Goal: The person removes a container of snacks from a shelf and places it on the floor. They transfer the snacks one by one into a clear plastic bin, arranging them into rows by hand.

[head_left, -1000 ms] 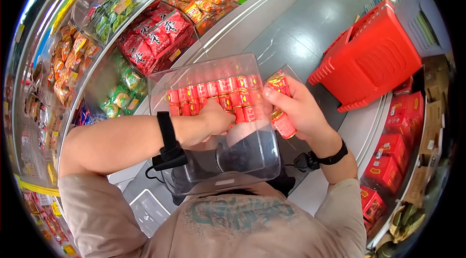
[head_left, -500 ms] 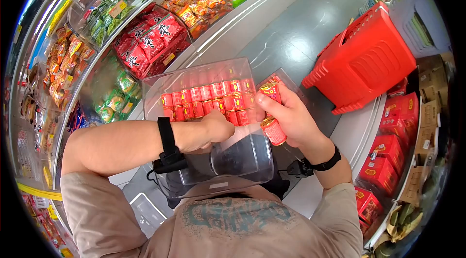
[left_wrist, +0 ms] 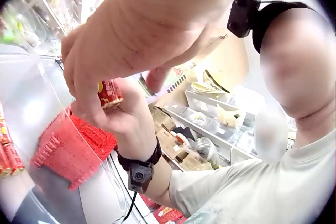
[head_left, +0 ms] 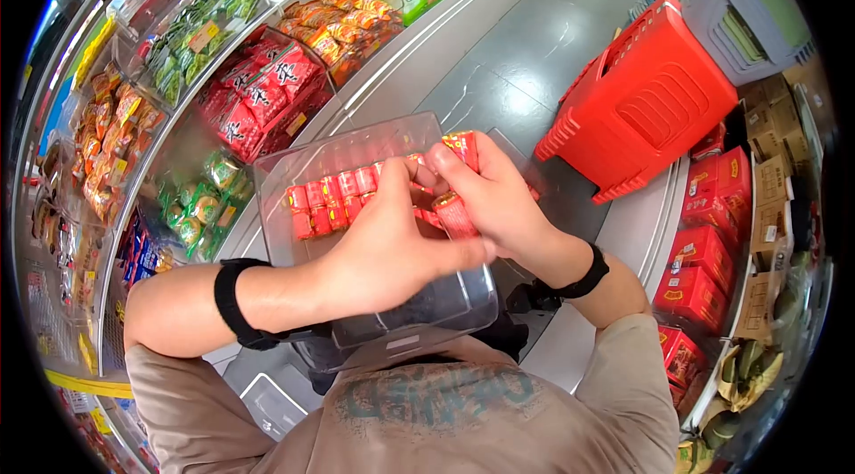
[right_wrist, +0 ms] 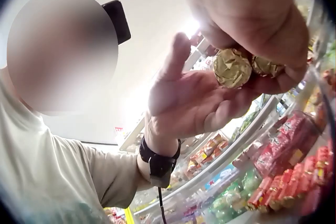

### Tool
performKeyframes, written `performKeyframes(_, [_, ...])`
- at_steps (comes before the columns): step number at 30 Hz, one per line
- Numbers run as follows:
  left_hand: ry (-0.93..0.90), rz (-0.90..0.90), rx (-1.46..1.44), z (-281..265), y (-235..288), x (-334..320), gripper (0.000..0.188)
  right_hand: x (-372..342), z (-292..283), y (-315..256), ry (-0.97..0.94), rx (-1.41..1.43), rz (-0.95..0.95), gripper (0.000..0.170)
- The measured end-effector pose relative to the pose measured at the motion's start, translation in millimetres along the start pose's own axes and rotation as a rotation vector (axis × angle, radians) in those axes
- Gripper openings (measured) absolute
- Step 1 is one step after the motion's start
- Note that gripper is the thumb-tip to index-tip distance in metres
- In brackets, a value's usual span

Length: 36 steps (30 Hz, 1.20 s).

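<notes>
In the head view, my right hand (head_left: 503, 207) grips red cylindrical packs (head_left: 456, 216) over the right part of a clear plastic bin (head_left: 476, 296). My left hand (head_left: 383, 247) reaches in from the left, its fingers meeting the packs and its thumb stretched out below them. Rows of matching red packs (head_left: 334, 193) stand in the bin, partly covered by my left hand. Two crinkled gold ends (right_wrist: 232, 68) show between both hands in the right wrist view, where the left palm (right_wrist: 191, 100) faces up with its thumb apart. The left fingertips are partly hidden.
A red basket (head_left: 655, 100) stands on the grey floor at the right, beside a grey one (head_left: 748, 11). Shelves at the left hold bagged snacks (head_left: 263, 91). Red boxes (head_left: 695, 296) and brown cartons (head_left: 766, 180) line the right shelf.
My left hand has left the rows in the bin and come up and right to the packs in my right hand. The right hand has shifted slightly up and left, still gripping them.
</notes>
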<state>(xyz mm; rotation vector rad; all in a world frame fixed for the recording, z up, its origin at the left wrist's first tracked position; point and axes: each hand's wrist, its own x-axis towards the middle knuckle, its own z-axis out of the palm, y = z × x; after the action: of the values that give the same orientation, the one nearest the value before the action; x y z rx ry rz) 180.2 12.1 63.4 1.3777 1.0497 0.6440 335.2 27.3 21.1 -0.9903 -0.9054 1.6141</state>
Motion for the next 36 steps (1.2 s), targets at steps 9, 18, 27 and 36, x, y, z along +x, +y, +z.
performKeyframes(9, [0.137,-0.317,0.037,-34.6,-35.6,-3.1,0.039,14.3,7.6,17.5,0.011,-0.268,0.046,0.029])
performKeyframes(18, [0.084,-0.829,0.369,-38.8,-97.7,6.2,0.023,12.4,-2.4,4.1,-0.060,-0.617,-0.171,0.027])
performKeyframes(27, [0.188,-0.851,0.433,-25.4,-145.7,34.1,0.009,5.2,-18.2,13.6,-0.126,-0.429,-0.176,0.025])
performKeyframes(36, [0.051,-0.702,0.461,-14.1,-91.9,34.3,0.018,8.3,-34.6,9.5,-0.141,-0.367,-0.100,0.020])
